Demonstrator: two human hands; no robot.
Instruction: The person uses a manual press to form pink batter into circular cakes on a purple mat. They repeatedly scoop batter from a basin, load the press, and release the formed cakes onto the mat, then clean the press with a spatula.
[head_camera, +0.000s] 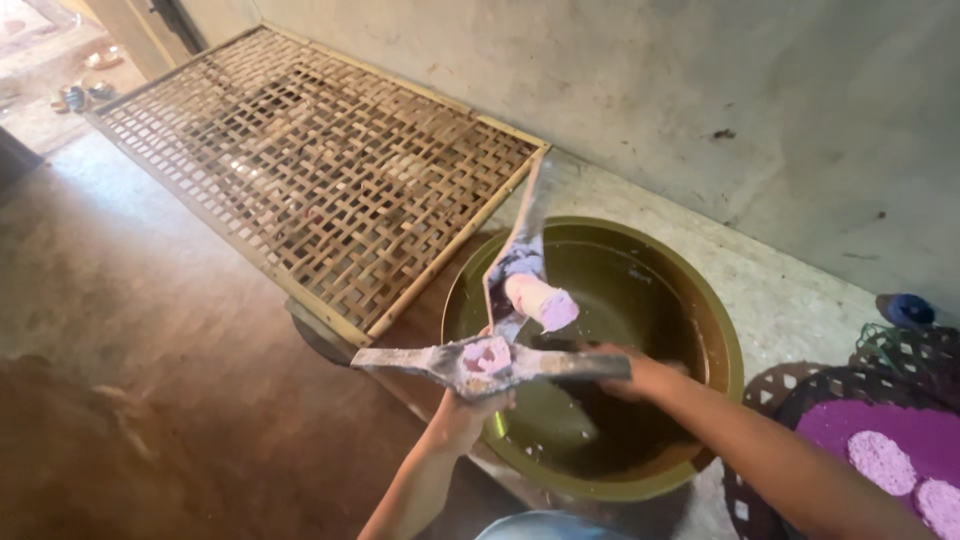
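Head view: the left hand (468, 405) has its grip clenched on a grey cross-shaped tool (490, 362) smeared with pink paste. Just right of that grip, the right hand (632, 375) grasps one arm of the tool. Beneath both grips sits a green basin (722, 330); a woven bamboo screen (310, 170) lies beyond it.

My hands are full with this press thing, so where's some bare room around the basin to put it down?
Bare patches: the brown floor left of the woven bamboo rack, and the pale ledge between the basin and the wall. It is crowded at right, where purple discs lie on dark woven trays. Both hands, left and right, grip the press over the basin.
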